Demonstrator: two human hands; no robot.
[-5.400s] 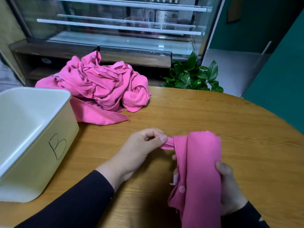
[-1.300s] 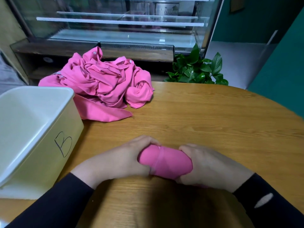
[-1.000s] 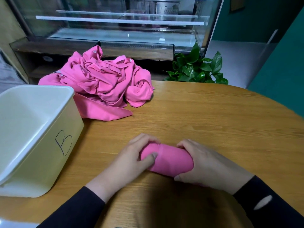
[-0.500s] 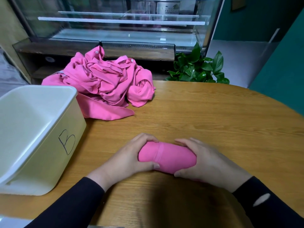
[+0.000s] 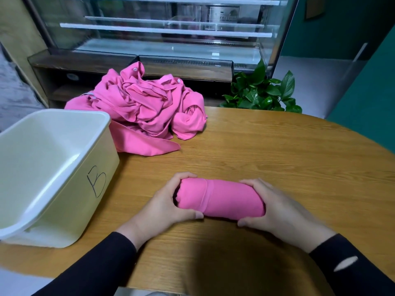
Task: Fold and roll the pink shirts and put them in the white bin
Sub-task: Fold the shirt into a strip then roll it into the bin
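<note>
Wooden table [image 5: 267, 150] under me, my left hand [image 5: 164, 207] and right hand [image 5: 277, 207] each clasp an end of the rolled pink shirt [image 5: 222, 198] at its near middle, rolling seemingly done, so next I'd lift it left into the white bin [image 5: 64, 174].

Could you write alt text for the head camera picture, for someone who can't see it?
Left hand and right hand grip a rolled pink shirt on a round wooden table. An empty white plastic bin and crumpled pink shirts sit left.
</note>
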